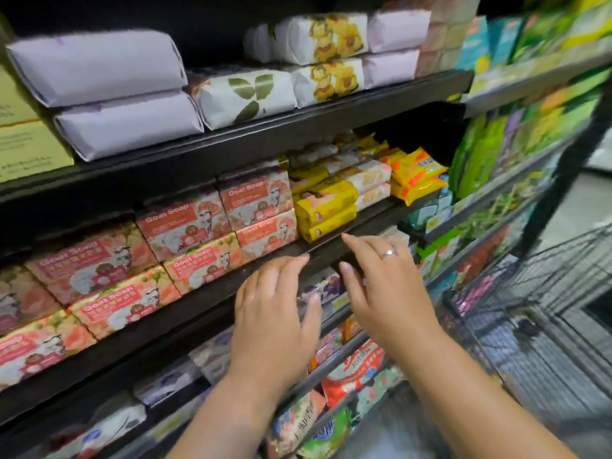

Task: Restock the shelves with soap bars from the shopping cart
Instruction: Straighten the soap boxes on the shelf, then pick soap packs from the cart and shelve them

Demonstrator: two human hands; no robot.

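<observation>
My left hand [276, 313] and my right hand [384, 286] hover side by side in front of the dark edge of the middle shelf [212, 293], fingers straight and spread, holding nothing. The right hand wears a ring. Just above the right fingertips sit stacked yellow soap bars [326, 207]. To their left stand rows of red Goat Soap boxes [195, 223]. The wire shopping cart [543, 293] is at the right, below the shelves; its contents are blurred.
The top shelf holds lilac-wrapped bars [109, 91] and floral-wrapped bars [328, 54]. Orange-yellow packs [417, 173] lie right of the yellow bars. Lower shelves carry mixed soap packets [351, 376]. Green packages [480, 154] fill the shelving at the right.
</observation>
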